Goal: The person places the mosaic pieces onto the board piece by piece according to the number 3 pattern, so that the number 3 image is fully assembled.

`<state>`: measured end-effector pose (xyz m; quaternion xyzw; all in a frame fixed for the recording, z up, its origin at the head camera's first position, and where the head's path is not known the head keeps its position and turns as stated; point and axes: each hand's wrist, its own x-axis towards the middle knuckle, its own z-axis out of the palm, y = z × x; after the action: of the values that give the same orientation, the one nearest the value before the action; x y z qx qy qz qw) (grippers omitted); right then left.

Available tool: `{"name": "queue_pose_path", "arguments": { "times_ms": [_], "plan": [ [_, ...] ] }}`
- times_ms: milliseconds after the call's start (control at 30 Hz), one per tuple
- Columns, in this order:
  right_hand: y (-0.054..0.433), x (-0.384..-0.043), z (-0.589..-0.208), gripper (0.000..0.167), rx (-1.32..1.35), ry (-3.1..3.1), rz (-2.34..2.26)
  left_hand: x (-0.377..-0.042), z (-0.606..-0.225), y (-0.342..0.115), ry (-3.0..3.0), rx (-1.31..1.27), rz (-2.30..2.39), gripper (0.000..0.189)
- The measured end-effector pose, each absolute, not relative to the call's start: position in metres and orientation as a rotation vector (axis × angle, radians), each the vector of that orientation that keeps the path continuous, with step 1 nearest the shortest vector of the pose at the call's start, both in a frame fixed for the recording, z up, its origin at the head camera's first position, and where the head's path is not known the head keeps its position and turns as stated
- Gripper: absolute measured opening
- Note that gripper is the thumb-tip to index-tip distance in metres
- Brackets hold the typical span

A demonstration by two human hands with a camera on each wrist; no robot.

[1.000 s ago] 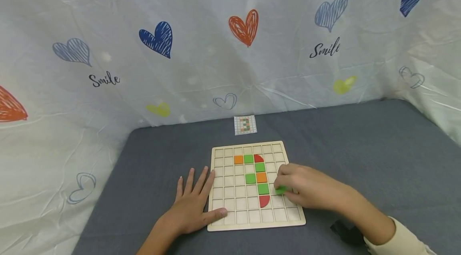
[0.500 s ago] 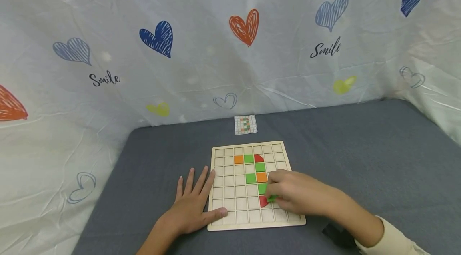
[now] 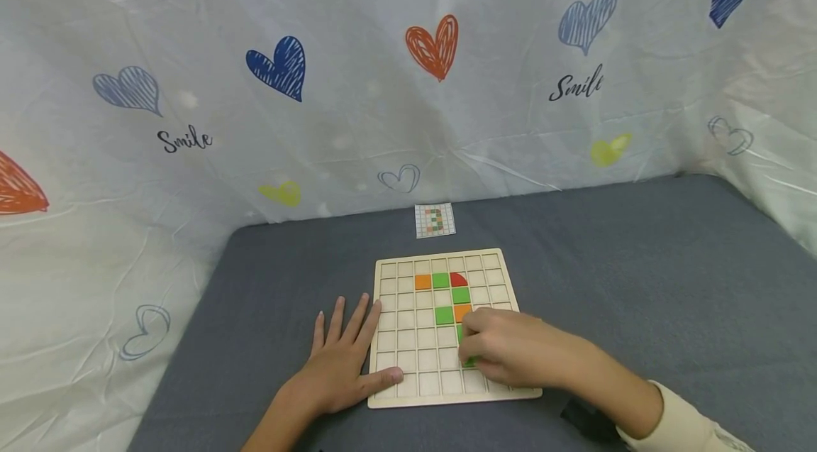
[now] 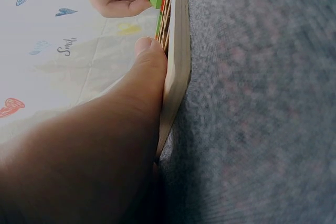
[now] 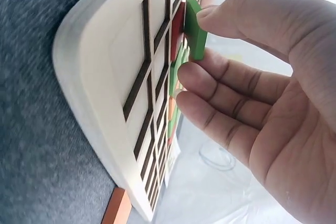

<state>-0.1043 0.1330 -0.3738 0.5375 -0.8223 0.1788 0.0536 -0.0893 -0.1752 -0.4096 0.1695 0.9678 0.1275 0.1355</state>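
A wooden grid board (image 3: 408, 362) lies on the grey cloth. Thumb and fingers of my right hand (image 3: 510, 345) pinch a square green tile (image 5: 195, 30), held on its edge right over a red rounded tile (image 5: 177, 32) in the lower part of the board. In the head view this hand hides most of both tiles. My left hand (image 3: 341, 372) lies with fingers spread at the board's left side, its thumb resting on the lower left rim. Set in the grid are an orange tile (image 3: 423, 282), a green tile (image 3: 440, 280) and a red quarter-round tile (image 3: 458, 279), with several more below.
Behind the board is a small printed card (image 3: 435, 221) with a coloured grid pattern. An orange piece (image 5: 116, 208) sits beside the board's edge in the right wrist view. Something black (image 3: 584, 420) is by the right forearm. A white curtain with hearts (image 3: 432, 47) stands behind.
My right hand has moved left and a little down across the board, carrying the green tile from the right columns to over the lower red tile. The left hand has stayed put.
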Motion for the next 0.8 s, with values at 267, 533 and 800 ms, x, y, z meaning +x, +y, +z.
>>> {"name": "queue_pose_path", "arguments": {
  "times_ms": [267,533,800],
  "plan": [
    [0.124,-0.103,-0.375,0.022,1.649,-2.527,0.525,-0.089,-0.407,-0.175,2.793,0.486,0.379,0.105],
    [0.118,-0.104,-0.374,0.025,1.641,-2.585,0.504,-0.09,-0.411,-0.176,2.801,0.483,0.379,0.106],
    [0.113,-0.104,-0.375,0.026,1.628,-2.566,0.461,-0.09,-0.418,-0.179,2.818,0.499,0.4,0.108]
  ]
}}
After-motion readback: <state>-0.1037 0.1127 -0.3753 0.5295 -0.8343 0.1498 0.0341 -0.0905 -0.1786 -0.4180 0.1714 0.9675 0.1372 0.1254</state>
